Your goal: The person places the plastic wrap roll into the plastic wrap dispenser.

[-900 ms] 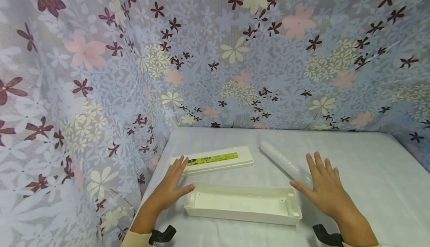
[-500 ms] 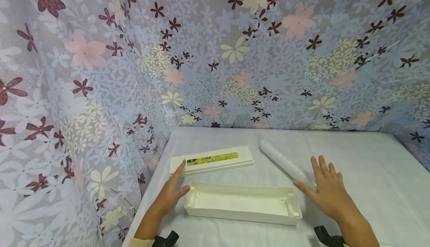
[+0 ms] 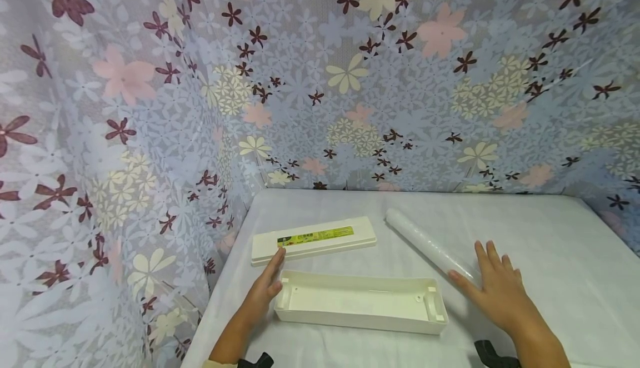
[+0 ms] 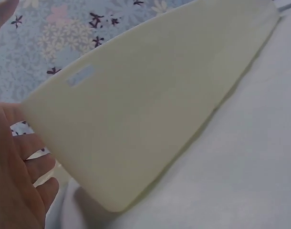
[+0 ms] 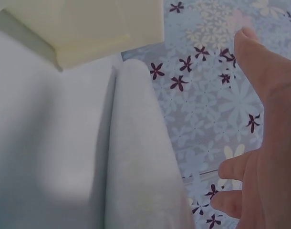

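A long cream plastic box [image 3: 357, 296], without a lid on it, lies at the front middle of the table in the head view. Its side wall [image 4: 136, 95] fills much of the left wrist view. My left hand [image 3: 260, 296] is by the box's left end, fingers fairly straight; contact is unclear. Behind the box lies a flat cream lid [image 3: 315, 240] with a green label, close to my left fingertips. A whitish, glossy roll of film [image 3: 425, 240] lies slantwise to the right. My right hand [image 3: 502, 298], fingers spread, is beside the roll's near end, holding nothing.
A white cloth covers the table [image 3: 560, 245]. Floral curtain [image 3: 350, 79] hangs behind and along the left side. Black wrist mounts [image 3: 495, 355] show at the bottom edge of the head view.
My left hand has shifted right, along the box's left end, its fingers drawing closer together. The right hand has moved right and nearer to me. Box, lid and roll stay put.
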The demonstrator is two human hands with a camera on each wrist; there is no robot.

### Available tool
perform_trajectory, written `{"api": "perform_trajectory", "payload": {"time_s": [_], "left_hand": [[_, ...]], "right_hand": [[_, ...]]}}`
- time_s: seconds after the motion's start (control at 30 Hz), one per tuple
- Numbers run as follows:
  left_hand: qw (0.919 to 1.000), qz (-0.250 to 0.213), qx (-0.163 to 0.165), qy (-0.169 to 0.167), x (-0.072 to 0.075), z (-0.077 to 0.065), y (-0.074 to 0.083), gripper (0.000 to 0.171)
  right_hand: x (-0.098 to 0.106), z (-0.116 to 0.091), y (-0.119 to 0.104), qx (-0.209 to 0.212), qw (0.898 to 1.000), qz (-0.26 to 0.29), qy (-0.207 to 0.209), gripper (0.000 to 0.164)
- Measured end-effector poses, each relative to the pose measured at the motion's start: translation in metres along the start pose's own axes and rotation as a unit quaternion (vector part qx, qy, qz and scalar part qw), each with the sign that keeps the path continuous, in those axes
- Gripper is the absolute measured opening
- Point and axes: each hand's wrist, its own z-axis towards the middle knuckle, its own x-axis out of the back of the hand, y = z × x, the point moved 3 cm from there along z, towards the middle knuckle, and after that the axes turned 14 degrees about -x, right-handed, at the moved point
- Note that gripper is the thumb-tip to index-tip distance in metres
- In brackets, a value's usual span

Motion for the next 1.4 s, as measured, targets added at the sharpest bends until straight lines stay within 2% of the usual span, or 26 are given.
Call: {"api": "perform_trajectory", "payload": {"time_s": [0.13,0.43,0.63,0.73,0.97,1.07,1.23,1.4], "left_hand": [[0.9998,-0.018,0.006,0.0,-0.002,-0.001,0.0,0.074],[0.9988,-0.048,-0.006,0.004,-0.006,-0.004,-0.007,0.075],[0.9955,-0.094,0.001,0.002,-0.01,-0.006,-0.013,0.086],[0.9936,-0.112,-0.011,-0.005,-0.011,-0.007,-0.015,0.094],[0.9939,-0.106,-0.029,-0.01,-0.011,-0.008,-0.015,0.103],[0.9937,-0.11,-0.021,-0.006,-0.011,-0.008,-0.015,0.111],[0.9928,-0.118,0.018,0.002,-0.012,-0.007,-0.013,0.13],[0.9923,-0.117,0.04,-0.005,-0.013,-0.006,-0.01,0.133]], "right_hand": [[-0.002,-0.002,0.003,-0.004,1.0,0.006,-0.004,0.104],[-0.009,-0.001,0.016,-0.028,0.999,0.006,-0.014,0.103],[-0.014,0.0,0.021,-0.04,0.999,0.01,-0.022,0.104],[-0.015,0.0,0.023,-0.043,0.999,0.014,-0.027,0.104],[-0.016,-0.002,0.026,-0.048,0.998,0.029,-0.035,0.101],[-0.016,-0.003,0.028,-0.045,0.998,0.036,-0.036,0.099],[-0.018,-0.006,0.033,-0.038,0.998,0.048,-0.035,0.097],[-0.019,-0.009,0.037,-0.036,0.997,0.054,-0.029,0.095]]}}
